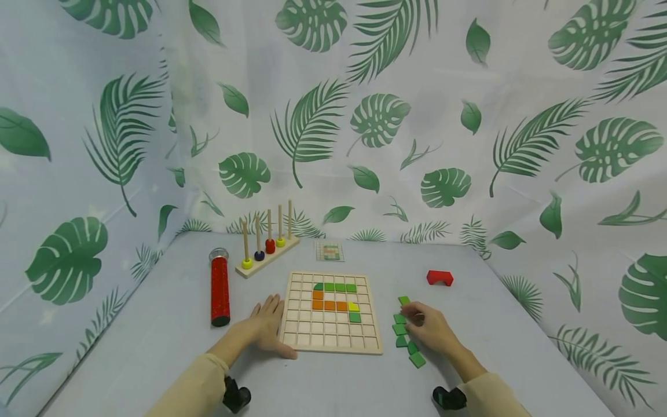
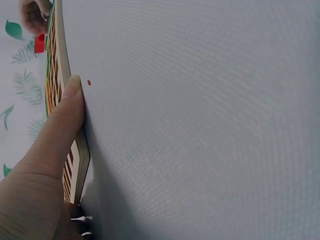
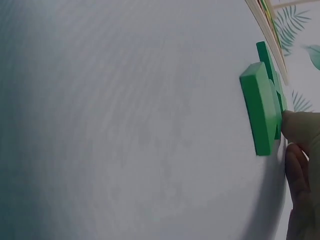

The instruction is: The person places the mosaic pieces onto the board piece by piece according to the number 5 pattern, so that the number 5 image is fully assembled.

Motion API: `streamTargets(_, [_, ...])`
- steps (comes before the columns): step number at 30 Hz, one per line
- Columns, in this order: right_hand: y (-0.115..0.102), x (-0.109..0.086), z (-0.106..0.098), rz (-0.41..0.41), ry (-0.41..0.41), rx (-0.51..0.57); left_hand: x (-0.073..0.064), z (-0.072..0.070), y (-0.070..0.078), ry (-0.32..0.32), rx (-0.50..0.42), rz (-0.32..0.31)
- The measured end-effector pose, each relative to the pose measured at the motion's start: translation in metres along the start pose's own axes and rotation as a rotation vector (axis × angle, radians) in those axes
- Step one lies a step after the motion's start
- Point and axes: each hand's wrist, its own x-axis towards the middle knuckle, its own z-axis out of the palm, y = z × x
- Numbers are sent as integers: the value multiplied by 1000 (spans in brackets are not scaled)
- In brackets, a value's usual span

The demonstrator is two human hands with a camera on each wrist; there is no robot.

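Note:
A wooden grid board (image 1: 312,341) lies on the table, with green, orange and yellow tiles set in some of its squares. My left hand (image 1: 268,327) rests at the board's near left corner, fingers straight along the left side and thumb at the front edge. In the left wrist view, that thumb (image 2: 70,107) presses against the board's rim. To the right of the board, my right hand (image 1: 429,330) reaches over loose green tiles (image 1: 399,329), fingers bent and fingertips among them. A green tile (image 3: 257,110) stands out nearest the camera in the right wrist view.
A small pattern card (image 1: 329,251) lies behind the board. A peg stand (image 1: 268,255) with coloured beads stands at the back left, near a red tube (image 1: 220,292). At the back right sits a red arch block (image 1: 440,278). Leaf-print cloth (image 1: 385,174) hangs around the table.

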Motion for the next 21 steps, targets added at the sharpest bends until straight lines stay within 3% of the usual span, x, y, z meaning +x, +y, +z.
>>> streamTargets(15, [-5,7,3,-5,23,-29,-3,-2,0,-10,-17,9])
streamTargets(21, [-8,10,1,58,37,16,-2,-1,0,-5,-8,10])
